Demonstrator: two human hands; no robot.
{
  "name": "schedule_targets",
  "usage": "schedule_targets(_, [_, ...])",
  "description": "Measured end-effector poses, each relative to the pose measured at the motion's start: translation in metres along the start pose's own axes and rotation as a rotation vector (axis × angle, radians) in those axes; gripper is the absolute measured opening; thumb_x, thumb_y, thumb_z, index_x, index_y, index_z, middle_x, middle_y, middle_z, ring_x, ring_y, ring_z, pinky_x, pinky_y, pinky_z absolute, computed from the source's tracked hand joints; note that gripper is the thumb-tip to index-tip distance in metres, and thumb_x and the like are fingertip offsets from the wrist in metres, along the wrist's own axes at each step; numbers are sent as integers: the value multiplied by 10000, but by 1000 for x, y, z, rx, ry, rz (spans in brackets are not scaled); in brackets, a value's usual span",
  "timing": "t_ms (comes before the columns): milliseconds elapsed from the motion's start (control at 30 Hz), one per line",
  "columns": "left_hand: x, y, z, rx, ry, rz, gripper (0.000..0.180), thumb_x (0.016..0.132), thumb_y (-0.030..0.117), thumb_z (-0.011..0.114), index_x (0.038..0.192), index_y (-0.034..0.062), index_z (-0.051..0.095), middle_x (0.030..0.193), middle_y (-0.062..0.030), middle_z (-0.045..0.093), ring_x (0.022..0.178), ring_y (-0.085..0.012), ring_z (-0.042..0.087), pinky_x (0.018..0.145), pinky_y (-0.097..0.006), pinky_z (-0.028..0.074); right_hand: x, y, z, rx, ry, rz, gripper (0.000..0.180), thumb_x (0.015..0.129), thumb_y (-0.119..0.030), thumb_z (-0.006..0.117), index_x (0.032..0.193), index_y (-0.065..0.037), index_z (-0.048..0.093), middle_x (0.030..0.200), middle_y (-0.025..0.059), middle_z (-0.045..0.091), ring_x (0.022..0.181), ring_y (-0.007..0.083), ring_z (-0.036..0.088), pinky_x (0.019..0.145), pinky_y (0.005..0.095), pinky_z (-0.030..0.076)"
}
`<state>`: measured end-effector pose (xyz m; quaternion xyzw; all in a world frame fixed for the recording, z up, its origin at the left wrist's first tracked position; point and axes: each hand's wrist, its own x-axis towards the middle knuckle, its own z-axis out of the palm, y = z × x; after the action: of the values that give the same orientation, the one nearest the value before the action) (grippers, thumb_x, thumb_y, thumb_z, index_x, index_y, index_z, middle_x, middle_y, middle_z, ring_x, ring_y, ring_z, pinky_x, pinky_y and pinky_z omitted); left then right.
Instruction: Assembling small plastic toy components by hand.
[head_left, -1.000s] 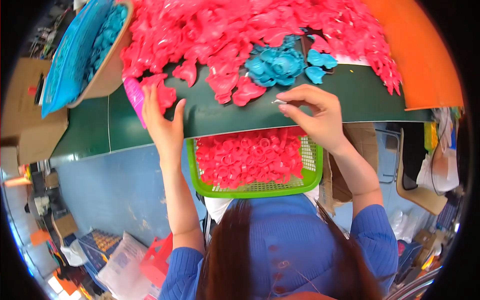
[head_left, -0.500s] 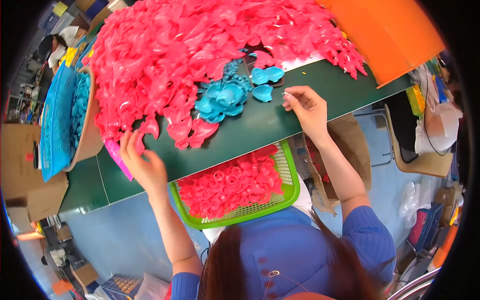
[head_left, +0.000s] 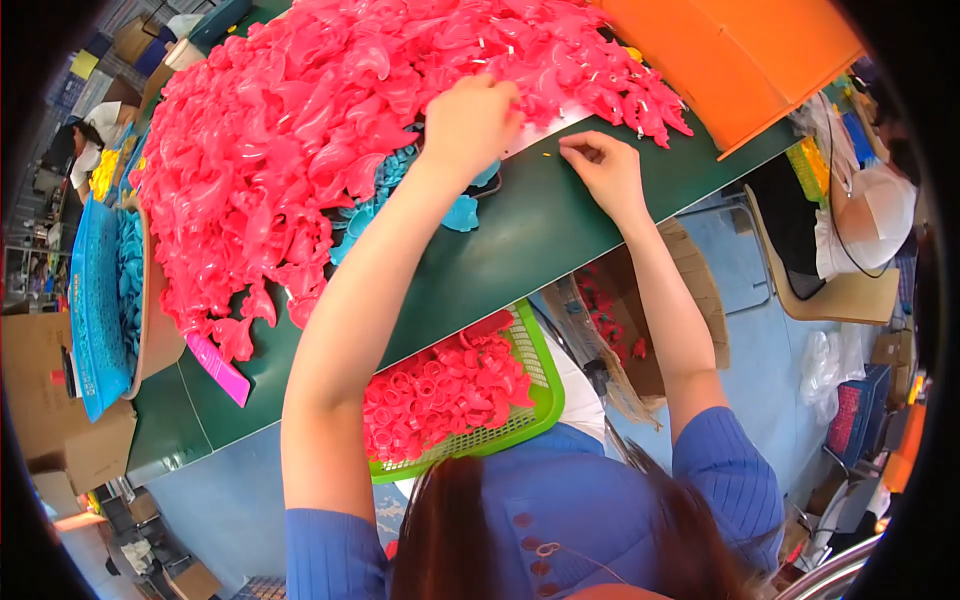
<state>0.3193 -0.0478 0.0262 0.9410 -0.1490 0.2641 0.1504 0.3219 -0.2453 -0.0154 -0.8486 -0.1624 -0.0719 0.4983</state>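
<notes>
My left hand reaches across the table with its back turned up, over the near edge of a large heap of glossy pink plastic pieces. Its fingers curl downward, and what they hold, if anything, is hidden. To the right my right hand hovers over the green table, thumb and fingertips pinched together. Anything between them is too small to make out. Blue shell-shaped plastic pieces lie partly under my left forearm and hand. A white sheet shows just beyond, between both hands.
A green basket of pink ring-like parts sits at my lap. Beside it stands an open cardboard box. A magenta tool-like piece lies at the left, near a blue crate. An orange panel borders the heap's right.
My left hand has swung from the magenta piece at the left to the heap's middle, covering some blue pieces. My right hand has closed its fingers tighter and shifted slightly up in view.
</notes>
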Motion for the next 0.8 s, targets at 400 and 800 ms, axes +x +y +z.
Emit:
schedule_targets(400, [26, 31, 32, 111, -79, 201, 132, 653, 192, 696, 689, 93, 618, 834, -41, 521, 887, -205, 518, 745, -355, 418, -3, 4, 5, 5, 114, -57, 117, 715, -42, 642, 825, -3, 647, 688, 99, 602, 587, 174, 577, 571, 280, 454])
schedule_targets(800, [43, 28, 29, 90, -137, -160, 372, 703, 284, 694, 941, 23, 578, 868, -126, 631, 832, -309, 616, 702, -404, 495, -6, 6, 6, 14, 126, -39, 110, 726, -44, 640, 825, 4, 646, 685, 58, 616, 551, 87, 508, 538, 231, 425])
